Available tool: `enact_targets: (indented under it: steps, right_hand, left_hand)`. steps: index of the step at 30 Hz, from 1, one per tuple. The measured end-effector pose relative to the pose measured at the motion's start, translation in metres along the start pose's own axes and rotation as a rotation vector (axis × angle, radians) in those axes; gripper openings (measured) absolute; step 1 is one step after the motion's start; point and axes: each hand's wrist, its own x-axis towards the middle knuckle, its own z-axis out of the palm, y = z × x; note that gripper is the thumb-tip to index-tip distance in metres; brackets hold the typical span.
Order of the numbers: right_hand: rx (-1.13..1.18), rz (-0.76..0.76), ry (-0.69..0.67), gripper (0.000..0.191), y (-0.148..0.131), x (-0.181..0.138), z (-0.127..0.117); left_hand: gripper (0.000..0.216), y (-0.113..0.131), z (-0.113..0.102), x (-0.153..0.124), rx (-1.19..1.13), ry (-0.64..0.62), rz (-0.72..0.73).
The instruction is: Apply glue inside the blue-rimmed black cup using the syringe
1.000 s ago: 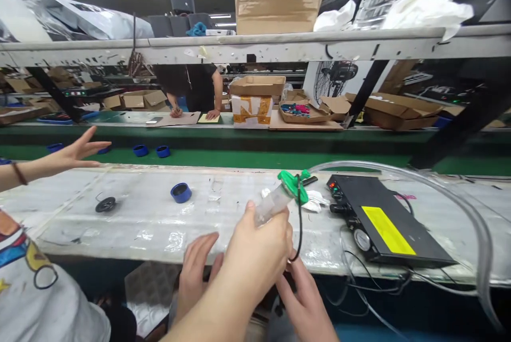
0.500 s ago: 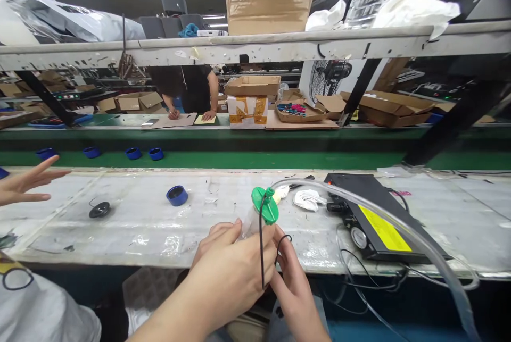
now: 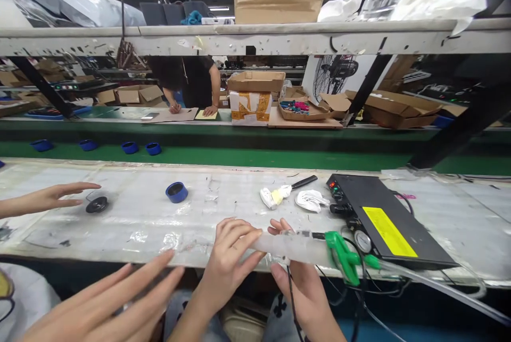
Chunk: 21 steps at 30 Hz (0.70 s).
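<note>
- syringe (image 3: 293,243): clear barrel, bright green cap (image 3: 343,254)
- control box (image 3: 383,222): black, yellow label, small red and green lights
- cup (image 3: 176,192): blue, dark inside
- conveyor belt (image 3: 255,156): green
- desk (image 3: 139,214): whitish, seemingly under clear film

A clear, smooth plastic syringe barrel (image 3: 291,245) with a glossy green plastic cap (image 3: 344,257) lies over the tabletop (image 3: 139,219), which is covered in shiny, wrinkled clear film (taped down); the black box (image 3: 383,222) looks matt.
</note>
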Motion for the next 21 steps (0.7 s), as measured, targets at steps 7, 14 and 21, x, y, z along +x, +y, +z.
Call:
enact_targets:
  steps: [7, 14, 21]
  right_hand:
    - [-0.104, -0.020, 0.117, 0.054, 0.012, 0.004, -0.005]
    - [0.225, 0.165, 0.380, 0.074, -0.005, -0.010, 0.023]
    - [0.296, 0.120, 0.712, 0.065, -0.017, -0.011, 0.017]
  left_hand:
    - [0.023, 0.023, 0.028, 0.008, -0.073, 0.016, -0.006]
    - [0.022, 0.049, 0.057, 0.013, -0.047, 0.128, -0.064]
    - [0.017, 0.056, 0.069, 0.020, 0.055, 0.132, 0.019]
